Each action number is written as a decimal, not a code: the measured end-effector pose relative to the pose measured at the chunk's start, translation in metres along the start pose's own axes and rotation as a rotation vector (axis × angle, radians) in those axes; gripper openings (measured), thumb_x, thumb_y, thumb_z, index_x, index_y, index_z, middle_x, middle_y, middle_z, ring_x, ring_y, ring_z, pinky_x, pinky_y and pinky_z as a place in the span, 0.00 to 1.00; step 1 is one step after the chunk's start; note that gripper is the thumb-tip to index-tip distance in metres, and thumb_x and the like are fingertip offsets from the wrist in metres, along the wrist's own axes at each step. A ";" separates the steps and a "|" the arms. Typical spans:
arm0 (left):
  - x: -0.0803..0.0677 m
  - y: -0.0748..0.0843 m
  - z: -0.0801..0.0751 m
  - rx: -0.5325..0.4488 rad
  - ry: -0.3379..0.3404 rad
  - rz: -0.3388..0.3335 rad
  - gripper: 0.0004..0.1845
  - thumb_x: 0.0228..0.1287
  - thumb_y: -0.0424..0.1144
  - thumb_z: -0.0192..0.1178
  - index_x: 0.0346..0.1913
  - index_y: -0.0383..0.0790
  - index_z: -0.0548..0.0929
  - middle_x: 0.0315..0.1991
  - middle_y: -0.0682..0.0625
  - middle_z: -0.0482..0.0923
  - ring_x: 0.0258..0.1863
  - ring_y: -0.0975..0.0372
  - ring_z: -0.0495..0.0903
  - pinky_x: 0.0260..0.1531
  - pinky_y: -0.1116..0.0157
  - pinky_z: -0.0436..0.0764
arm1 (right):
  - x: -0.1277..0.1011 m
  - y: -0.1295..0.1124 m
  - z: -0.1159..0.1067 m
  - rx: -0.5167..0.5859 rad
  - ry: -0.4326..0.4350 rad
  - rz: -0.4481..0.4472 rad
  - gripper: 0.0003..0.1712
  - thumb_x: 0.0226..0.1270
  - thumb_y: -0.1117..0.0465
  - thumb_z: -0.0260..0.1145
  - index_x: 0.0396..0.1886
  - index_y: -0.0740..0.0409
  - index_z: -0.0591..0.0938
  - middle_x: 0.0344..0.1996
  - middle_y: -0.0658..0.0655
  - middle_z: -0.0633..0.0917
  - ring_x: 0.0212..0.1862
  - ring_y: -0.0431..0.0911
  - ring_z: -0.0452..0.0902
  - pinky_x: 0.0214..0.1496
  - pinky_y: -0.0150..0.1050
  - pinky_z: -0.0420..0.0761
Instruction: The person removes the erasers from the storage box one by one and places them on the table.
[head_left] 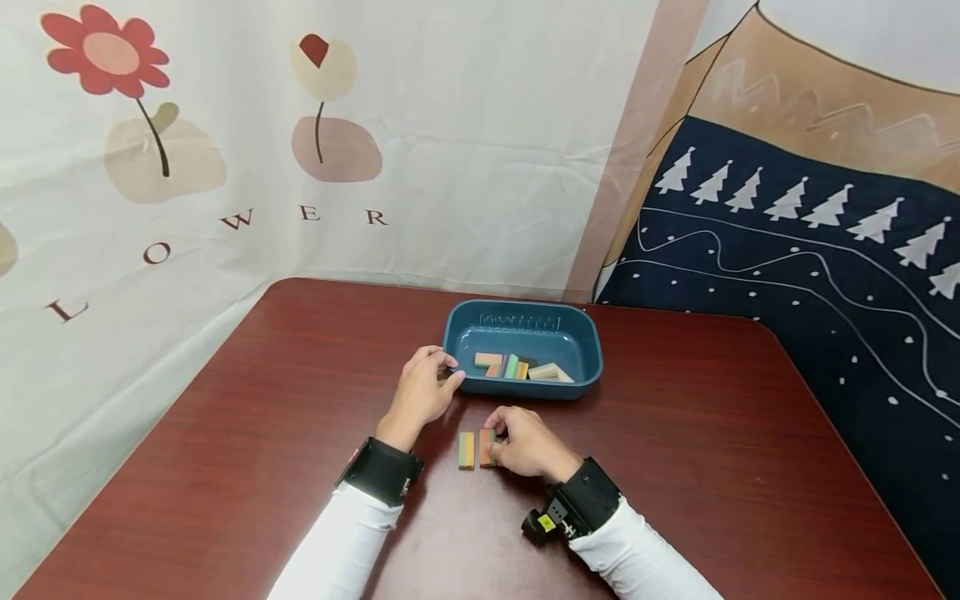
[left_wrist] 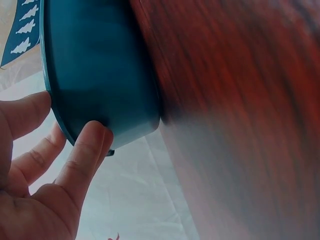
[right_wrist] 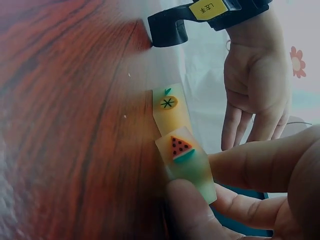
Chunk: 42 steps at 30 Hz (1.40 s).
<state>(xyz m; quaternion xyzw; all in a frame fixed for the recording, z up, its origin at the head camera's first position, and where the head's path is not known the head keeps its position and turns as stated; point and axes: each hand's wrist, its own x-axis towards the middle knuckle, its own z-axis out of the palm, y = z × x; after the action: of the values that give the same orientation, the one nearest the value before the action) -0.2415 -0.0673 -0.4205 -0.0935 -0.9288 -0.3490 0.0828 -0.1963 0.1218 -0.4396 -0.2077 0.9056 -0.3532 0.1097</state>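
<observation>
My left hand (head_left: 422, 390) holds the front left corner of a blue plastic basin (head_left: 585, 389), with digits at the rim and on the outer wall in the left wrist view. My right hand (head_left: 531, 443) pinches an eraser (right_wrist: 181, 152) printed with a watermelon slice between thumb and fingers. The same pinkish eraser (head_left: 487, 448) appears in the head view, partly covered by fingertips. Just left of it stands a yellow and green eraser (head_left: 467, 451), which bears an orange round fruit in the right wrist view.
Inside the basin, several coloured erasers (head_left: 512, 367) lie jumbled towards the front. The reddish-brown wooden table (head_left: 720, 450) carries everything. Printed cloths (head_left: 465, 167) hang behind its far edge.
</observation>
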 end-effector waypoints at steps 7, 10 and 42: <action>0.000 -0.001 0.000 0.002 -0.001 0.007 0.09 0.66 0.40 0.64 0.43 0.38 0.82 0.56 0.43 0.73 0.48 0.53 0.78 0.51 0.56 0.76 | 0.001 -0.003 0.002 -0.021 0.013 -0.003 0.07 0.63 0.67 0.66 0.41 0.60 0.81 0.33 0.51 0.78 0.36 0.44 0.73 0.39 0.41 0.75; -0.001 -0.002 0.000 -0.001 -0.006 0.010 0.10 0.66 0.40 0.63 0.43 0.38 0.82 0.57 0.42 0.72 0.48 0.53 0.78 0.51 0.56 0.76 | 0.000 -0.003 0.002 -0.037 0.019 -0.001 0.07 0.63 0.66 0.67 0.41 0.59 0.82 0.32 0.51 0.78 0.36 0.44 0.73 0.39 0.41 0.75; 0.002 -0.001 0.001 -0.007 -0.028 0.014 0.11 0.67 0.40 0.63 0.44 0.35 0.82 0.60 0.39 0.70 0.51 0.50 0.77 0.53 0.54 0.75 | 0.034 0.000 -0.097 -0.136 0.148 -0.001 0.15 0.68 0.61 0.64 0.52 0.61 0.79 0.43 0.60 0.81 0.41 0.50 0.77 0.44 0.46 0.77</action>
<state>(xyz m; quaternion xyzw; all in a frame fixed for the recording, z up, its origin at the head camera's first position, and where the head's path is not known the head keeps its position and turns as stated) -0.2439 -0.0676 -0.4212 -0.1050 -0.9280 -0.3503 0.0718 -0.2603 0.1639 -0.3703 -0.1884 0.9330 -0.3054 0.0280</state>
